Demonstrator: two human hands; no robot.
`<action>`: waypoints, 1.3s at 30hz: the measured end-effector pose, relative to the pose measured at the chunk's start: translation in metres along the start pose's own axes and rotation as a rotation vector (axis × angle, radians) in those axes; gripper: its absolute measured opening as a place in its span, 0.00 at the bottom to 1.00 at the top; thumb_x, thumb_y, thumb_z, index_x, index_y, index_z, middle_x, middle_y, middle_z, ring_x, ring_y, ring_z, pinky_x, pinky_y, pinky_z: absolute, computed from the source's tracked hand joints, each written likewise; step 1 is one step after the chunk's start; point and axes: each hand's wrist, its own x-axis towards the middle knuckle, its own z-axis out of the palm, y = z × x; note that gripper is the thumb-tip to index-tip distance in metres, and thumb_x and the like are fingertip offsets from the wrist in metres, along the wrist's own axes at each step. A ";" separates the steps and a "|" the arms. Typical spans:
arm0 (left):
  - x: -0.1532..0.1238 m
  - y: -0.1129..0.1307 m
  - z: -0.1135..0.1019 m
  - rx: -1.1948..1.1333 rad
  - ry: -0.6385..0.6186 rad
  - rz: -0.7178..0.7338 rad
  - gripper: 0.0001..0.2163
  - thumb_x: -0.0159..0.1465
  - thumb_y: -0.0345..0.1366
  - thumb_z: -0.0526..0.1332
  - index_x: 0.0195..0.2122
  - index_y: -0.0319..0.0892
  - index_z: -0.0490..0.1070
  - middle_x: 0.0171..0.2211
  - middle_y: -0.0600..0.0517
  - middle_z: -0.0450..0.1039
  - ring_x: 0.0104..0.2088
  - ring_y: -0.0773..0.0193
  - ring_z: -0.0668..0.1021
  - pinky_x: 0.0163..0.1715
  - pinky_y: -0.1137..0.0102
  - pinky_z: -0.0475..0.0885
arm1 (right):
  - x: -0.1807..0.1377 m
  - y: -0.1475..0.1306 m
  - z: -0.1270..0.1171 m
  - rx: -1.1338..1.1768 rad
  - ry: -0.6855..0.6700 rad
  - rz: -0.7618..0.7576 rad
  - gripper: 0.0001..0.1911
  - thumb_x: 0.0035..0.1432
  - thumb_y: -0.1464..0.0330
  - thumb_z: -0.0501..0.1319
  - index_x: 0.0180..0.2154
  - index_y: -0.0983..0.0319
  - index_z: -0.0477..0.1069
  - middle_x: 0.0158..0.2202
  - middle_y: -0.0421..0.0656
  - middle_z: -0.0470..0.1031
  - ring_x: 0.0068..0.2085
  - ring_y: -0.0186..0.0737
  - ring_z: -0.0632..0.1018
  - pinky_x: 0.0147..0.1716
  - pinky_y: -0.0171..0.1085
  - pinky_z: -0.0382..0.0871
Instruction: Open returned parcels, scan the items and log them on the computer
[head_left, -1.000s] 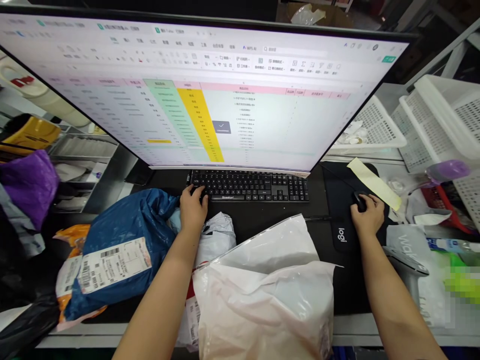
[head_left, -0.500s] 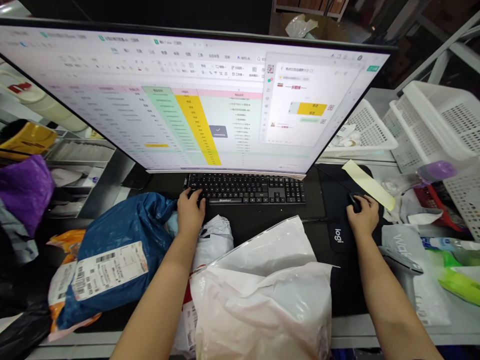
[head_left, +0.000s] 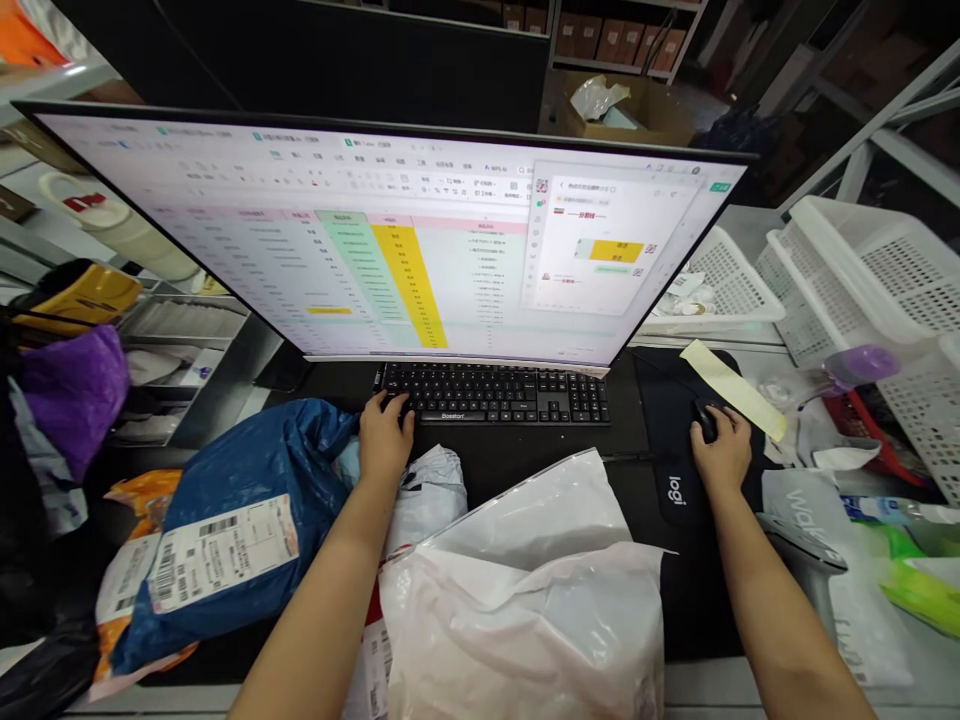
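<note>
Take the white bag, in the near foreground, as clock centre. The blue parcel lies at 10 o'clock. The left hand, at 11 o'clock, is loosely spread and grips nothing; whether it presses a key cannot be told. The right hand, between 1 and 2 o'clock, is curled over the mouse, which projects toward 11 o'clock from that hand. The keyboard sits at 12 o'clock, long axis running 9 to 3; the left hand is nearer, at its left end. The lit monitor stands beyond, also at 12 o'clock.
</note>
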 end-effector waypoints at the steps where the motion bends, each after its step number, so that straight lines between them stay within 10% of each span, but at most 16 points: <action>1: 0.000 0.000 0.000 -0.002 -0.001 -0.001 0.17 0.65 0.36 0.57 0.54 0.40 0.74 0.59 0.37 0.64 0.62 0.43 0.68 0.62 0.49 0.66 | 0.000 0.001 0.000 0.001 -0.005 0.000 0.27 0.58 0.57 0.58 0.55 0.63 0.74 0.59 0.55 0.66 0.56 0.54 0.71 0.55 0.52 0.67; 39: -0.006 0.008 -0.003 -0.007 0.019 -0.062 0.16 0.65 0.30 0.60 0.54 0.41 0.75 0.59 0.38 0.66 0.61 0.46 0.70 0.62 0.52 0.67 | -0.004 -0.007 -0.007 0.071 0.020 -0.051 0.32 0.55 0.51 0.58 0.59 0.52 0.71 0.58 0.55 0.71 0.60 0.64 0.71 0.55 0.59 0.69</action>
